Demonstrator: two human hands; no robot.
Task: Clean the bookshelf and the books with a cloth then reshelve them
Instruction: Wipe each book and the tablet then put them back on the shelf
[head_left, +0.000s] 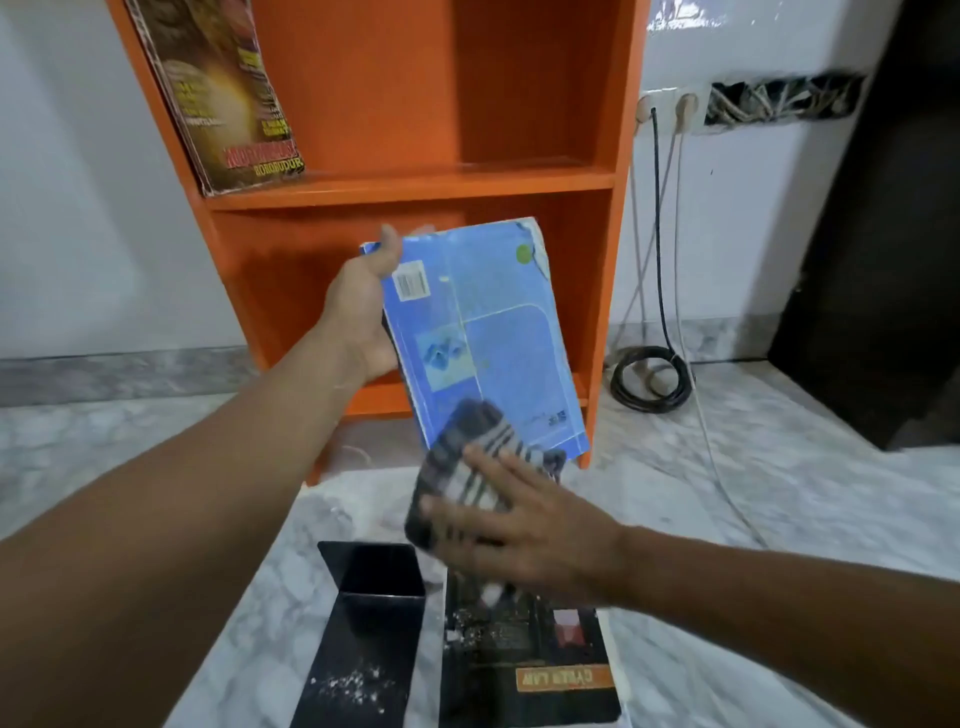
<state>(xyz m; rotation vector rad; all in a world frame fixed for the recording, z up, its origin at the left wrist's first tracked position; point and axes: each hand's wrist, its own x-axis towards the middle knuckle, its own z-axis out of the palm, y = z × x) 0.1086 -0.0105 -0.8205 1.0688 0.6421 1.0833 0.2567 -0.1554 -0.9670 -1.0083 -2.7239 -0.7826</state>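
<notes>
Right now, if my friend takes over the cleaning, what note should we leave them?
Left grip holds the blue book up in front of the orange bookshelf. Right grip presses the striped cloth flat on the book's lower cover.
Done, it seems: one magazine leans on the upper shelf.
Left: finish wiping the blue book and shelve it. The black book and black bookend lie on the floor with white dust on them, so wipe and shelve those too.
</notes>
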